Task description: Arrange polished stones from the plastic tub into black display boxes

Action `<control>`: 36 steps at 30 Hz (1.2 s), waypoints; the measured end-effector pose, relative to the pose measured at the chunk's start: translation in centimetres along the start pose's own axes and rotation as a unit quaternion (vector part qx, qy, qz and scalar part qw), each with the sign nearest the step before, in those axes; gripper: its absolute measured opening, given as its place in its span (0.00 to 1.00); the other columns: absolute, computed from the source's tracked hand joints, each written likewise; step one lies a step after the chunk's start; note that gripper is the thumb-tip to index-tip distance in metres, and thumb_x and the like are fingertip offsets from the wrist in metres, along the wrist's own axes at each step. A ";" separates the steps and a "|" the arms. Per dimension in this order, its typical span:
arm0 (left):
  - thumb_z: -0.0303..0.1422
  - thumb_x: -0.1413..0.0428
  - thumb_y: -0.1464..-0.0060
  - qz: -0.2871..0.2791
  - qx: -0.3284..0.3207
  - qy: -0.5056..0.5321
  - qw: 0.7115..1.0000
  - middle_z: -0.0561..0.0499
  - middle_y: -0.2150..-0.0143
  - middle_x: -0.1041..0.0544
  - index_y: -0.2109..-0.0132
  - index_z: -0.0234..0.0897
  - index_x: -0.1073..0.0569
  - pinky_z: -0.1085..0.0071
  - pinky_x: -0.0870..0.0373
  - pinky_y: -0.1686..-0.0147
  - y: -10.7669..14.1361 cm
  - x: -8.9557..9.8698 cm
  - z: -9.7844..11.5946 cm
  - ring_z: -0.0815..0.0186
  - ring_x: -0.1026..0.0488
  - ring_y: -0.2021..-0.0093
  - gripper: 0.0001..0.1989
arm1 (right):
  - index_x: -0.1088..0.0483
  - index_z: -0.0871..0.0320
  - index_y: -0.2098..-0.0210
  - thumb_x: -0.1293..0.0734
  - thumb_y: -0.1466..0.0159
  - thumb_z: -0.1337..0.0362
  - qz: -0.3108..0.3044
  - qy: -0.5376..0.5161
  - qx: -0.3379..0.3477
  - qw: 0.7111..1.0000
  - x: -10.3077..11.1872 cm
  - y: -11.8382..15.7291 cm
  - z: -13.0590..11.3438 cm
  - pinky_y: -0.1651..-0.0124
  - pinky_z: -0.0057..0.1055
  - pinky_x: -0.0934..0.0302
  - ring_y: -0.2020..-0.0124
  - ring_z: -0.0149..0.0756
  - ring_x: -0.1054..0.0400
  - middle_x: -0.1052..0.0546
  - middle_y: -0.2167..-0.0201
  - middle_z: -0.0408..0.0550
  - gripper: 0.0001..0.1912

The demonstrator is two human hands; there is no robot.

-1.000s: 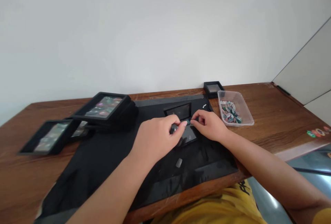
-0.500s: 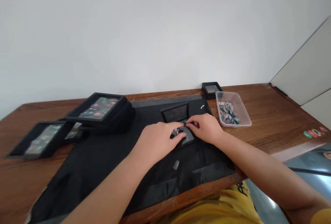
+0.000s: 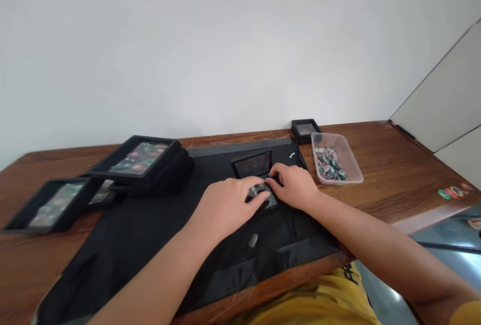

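A small black display box (image 3: 271,200) with a clear inner sheet lies on the black mat, its framed lid (image 3: 255,165) standing up behind it. My left hand (image 3: 229,200) reaches over the box's left side, thumb and index finger apart, with small polished stones (image 3: 255,191) showing between them. At the box's right side, my right hand (image 3: 293,185) has its thumb and fingertips drawn together close to the sheet. Whatever is in that pinch is hidden. A small greyish clear piece (image 3: 253,240) lies on the mat in front of the box.
Black display boxes filled with stones (image 3: 141,157) are stacked at left, beside another filled box (image 3: 52,205). A clear plastic tub (image 3: 353,167) of stones stands at right, near a closed black box (image 3: 306,129). Several flat coloured pieces (image 3: 454,192) lie near the right edge.
My right hand has shifted slightly left, its fingertips now bent down at the box. My left hand stays in nearly the same place. The view has moved a little.
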State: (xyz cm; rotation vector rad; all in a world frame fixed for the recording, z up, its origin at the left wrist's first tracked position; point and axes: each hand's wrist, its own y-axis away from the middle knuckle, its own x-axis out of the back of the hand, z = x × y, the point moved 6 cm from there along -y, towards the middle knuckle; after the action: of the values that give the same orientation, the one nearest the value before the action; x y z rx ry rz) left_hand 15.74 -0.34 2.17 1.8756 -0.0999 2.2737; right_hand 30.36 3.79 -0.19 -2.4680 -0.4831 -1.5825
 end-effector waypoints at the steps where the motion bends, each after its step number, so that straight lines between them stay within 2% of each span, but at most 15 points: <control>1: 0.42 0.41 0.36 0.013 -0.004 0.001 1.000 0.53 0.68 0.15 0.48 0.53 0.16 0.69 0.40 0.74 0.0 0.0 0.0 0.56 0.19 0.70 0.12 | 0.23 0.55 0.54 0.31 0.30 0.59 0.004 -0.011 -0.003 1.000 0.0 -0.1 0.1 0.68 0.32 0.55 0.69 0.38 0.31 0.24 0.73 0.44 0.09; 4: 0.41 0.39 0.38 0.058 -0.024 0.005 0.998 0.55 0.76 0.19 0.52 0.51 0.15 0.70 0.44 0.78 0.0 0.0 -0.2 0.60 0.23 0.77 0.10 | 0.23 0.56 0.61 0.31 0.31 0.62 0.010 -0.059 -0.008 0.998 0.2 -0.3 0.4 0.68 0.31 0.53 0.72 0.33 0.35 0.27 0.75 0.41 0.06; 6: 0.39 0.38 0.39 0.101 -0.046 0.018 0.994 0.57 0.79 0.23 0.52 0.50 0.15 0.70 0.44 0.80 0.1 0.0 -0.3 0.62 0.26 0.80 0.10 | 0.24 0.57 0.66 0.31 0.32 0.60 -0.009 -0.163 -0.014 0.986 0.1 -0.5 0.8 0.69 0.29 0.52 0.75 0.30 0.39 0.30 0.78 0.39 0.08; 8: 0.38 0.37 0.40 0.163 -0.080 0.044 0.982 0.58 0.77 0.23 0.50 0.48 0.16 0.70 0.39 0.79 0.3 0.3 -0.3 0.64 0.25 0.79 0.12 | 0.27 0.58 0.69 0.29 0.34 0.56 -0.043 -0.327 -0.020 0.944 -0.1 -0.5 1.1 0.72 0.28 0.54 0.78 0.27 0.45 0.35 0.81 0.36 0.13; 11: 0.37 0.39 0.37 0.273 -0.149 0.088 0.946 0.53 0.64 0.17 0.49 0.42 0.18 0.70 0.25 0.69 1.0 1.1 0.1 0.63 0.18 0.66 0.12 | 0.29 0.57 0.71 0.25 0.42 0.47 -0.105 -0.511 -0.025 0.853 -0.1 -0.1 0.9 0.75 0.27 0.60 0.81 0.24 0.53 0.40 0.84 0.32 0.20; 14: 0.37 0.41 0.33 0.342 -0.196 0.113 0.912 0.49 0.57 0.16 0.56 0.39 0.20 0.69 0.22 0.59 1.8 1.8 0.6 0.62 0.17 0.58 0.08 | 0.29 0.57 0.71 0.21 0.48 0.44 -0.148 -0.587 -0.030 0.795 0.1 0.5 0.5 0.77 0.27 0.66 0.82 0.23 0.57 0.43 0.85 0.30 0.24; 17: 0.36 0.39 0.34 0.377 -0.209 0.119 0.894 0.49 0.59 0.17 0.58 0.38 0.22 0.70 0.21 0.58 2.2 2.3 0.9 0.63 0.17 0.59 0.06 | 0.28 0.57 0.72 0.19 0.50 0.45 -0.174 -0.617 -0.039 0.766 0.1 0.9 0.1 0.78 0.27 0.68 0.82 0.22 0.59 0.44 0.86 0.29 0.25; 20: 0.33 0.39 0.34 0.394 -0.216 0.118 0.885 0.50 0.61 0.17 0.59 0.38 0.22 0.70 0.21 0.59 2.4 2.6 1.1 0.63 0.18 0.60 0.04 | 0.28 0.58 0.72 0.19 0.52 0.45 -0.188 -0.624 -0.050 0.757 -0.2 1.0 0.0 0.79 0.27 0.69 0.83 0.21 0.59 0.41 0.86 0.30 0.25; 23: 0.30 0.40 0.34 0.398 -0.222 0.110 0.883 0.49 0.61 0.16 0.59 0.37 0.22 0.69 0.21 0.60 2.5 2.7 1.3 0.63 0.18 0.61 0.03 | 0.26 0.58 0.70 0.19 0.51 0.45 -0.190 -0.614 -0.059 0.763 -0.2 1.0 0.0 0.79 0.27 0.69 0.84 0.21 0.57 0.37 0.86 0.31 0.25; 32: 0.31 0.40 0.34 0.402 -0.221 0.108 0.882 0.48 0.59 0.15 0.56 0.37 0.20 0.67 0.19 0.58 2.6 2.9 1.3 0.62 0.17 0.60 0.05 | 0.29 0.57 0.72 0.19 0.51 0.46 -0.175 -0.613 -0.045 0.769 -0.2 1.0 -0.1 0.79 0.25 0.67 0.84 0.21 0.57 0.38 0.86 0.31 0.24; 36: 0.32 0.41 0.33 0.409 -0.219 0.098 0.881 0.48 0.58 0.15 0.55 0.39 0.18 0.67 0.19 0.58 2.6 2.9 1.3 0.61 0.17 0.59 0.06 | 0.30 0.57 0.73 0.20 0.49 0.48 -0.148 -0.608 -0.033 0.779 0.1 1.0 -0.3 0.80 0.24 0.66 0.83 0.21 0.56 0.37 0.86 0.31 0.23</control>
State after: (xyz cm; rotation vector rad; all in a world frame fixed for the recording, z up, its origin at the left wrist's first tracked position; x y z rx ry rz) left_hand 15.98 -2.80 5.40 1.4904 -1.4884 2.5622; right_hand 30.54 2.75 0.04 -3.2670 -0.9777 0.2462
